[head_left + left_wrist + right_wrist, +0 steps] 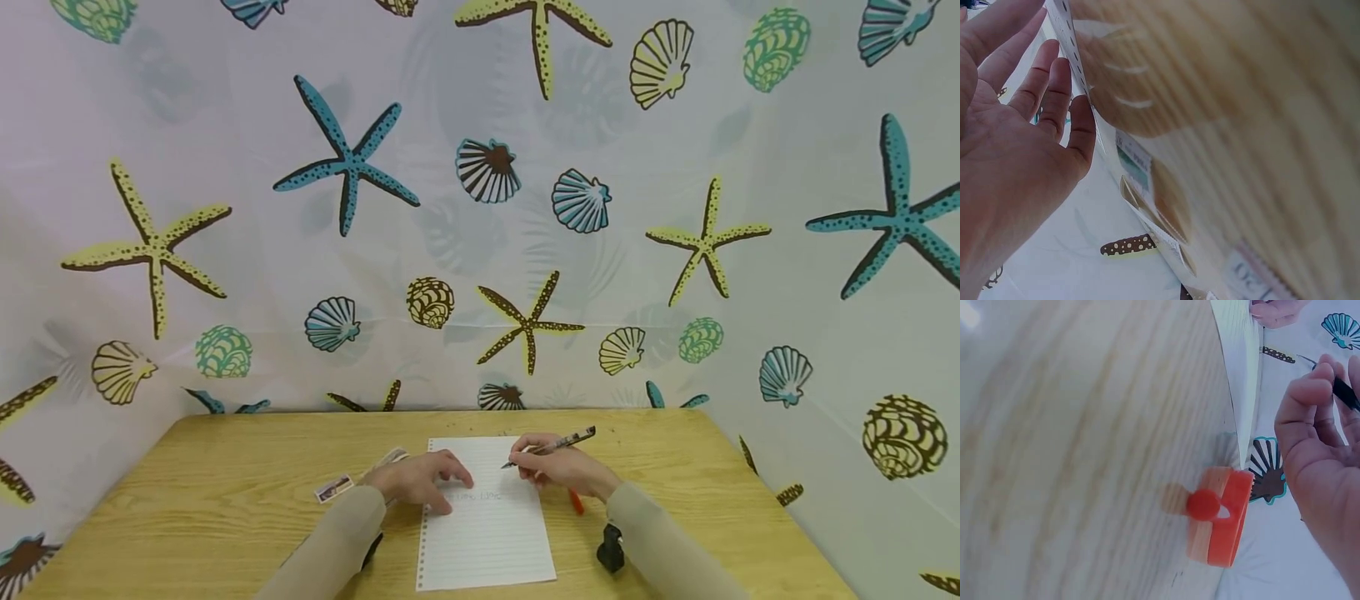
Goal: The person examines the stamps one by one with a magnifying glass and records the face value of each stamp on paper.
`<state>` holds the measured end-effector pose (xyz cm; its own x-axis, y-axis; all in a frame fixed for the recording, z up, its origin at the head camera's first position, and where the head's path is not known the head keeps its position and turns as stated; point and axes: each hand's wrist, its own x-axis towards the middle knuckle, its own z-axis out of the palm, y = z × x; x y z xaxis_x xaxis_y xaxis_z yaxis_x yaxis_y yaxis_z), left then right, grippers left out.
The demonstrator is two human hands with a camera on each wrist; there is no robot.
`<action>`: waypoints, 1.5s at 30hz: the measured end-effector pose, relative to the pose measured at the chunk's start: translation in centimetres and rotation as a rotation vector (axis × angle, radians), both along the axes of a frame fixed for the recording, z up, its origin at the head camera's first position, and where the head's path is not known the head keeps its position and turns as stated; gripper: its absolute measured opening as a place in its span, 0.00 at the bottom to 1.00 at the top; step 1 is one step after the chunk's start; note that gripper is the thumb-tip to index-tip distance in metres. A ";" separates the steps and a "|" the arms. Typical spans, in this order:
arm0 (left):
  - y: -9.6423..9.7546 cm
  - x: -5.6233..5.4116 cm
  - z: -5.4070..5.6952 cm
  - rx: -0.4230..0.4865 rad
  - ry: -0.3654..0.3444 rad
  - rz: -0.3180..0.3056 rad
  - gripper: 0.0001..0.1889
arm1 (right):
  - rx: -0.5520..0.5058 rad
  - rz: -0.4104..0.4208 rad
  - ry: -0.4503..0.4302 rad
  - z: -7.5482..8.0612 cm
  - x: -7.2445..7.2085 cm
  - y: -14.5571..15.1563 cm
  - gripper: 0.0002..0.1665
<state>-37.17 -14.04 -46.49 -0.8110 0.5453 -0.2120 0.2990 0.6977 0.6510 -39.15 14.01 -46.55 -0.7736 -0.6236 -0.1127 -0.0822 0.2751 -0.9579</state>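
With the right hand (558,469), pinches a pen (564,441) over lined paper (487,546) on the table (225,475); with the loosely spread left hand (422,479), touches the paper's left side beside handwriting (483,497).

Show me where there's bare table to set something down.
Bare table lies left of the card, out to the left edge, and right of the right sleeve. Around the paper, it's crowded: left hand, right hand, card, red object.

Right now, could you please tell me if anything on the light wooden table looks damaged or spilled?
Nothing stands out: the white lined paper sheet looks flat and untorn, and no spill shows on the table.
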 end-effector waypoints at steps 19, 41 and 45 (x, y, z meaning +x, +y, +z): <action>0.0 0.1 0.1 -0.012 0.007 0.004 0.19 | 0.004 0.045 0.153 1.3 0.6 1.4 0.21; 0.2 0.3 0.2 -0.022 -0.005 0.028 0.18 | -0.113 -0.041 0.003 0.6 0.3 1.6 0.26; 0.2 0.3 0.1 -0.018 -0.006 0.034 0.19 | -0.089 -0.046 0.058 0.4 0.4 2.0 0.26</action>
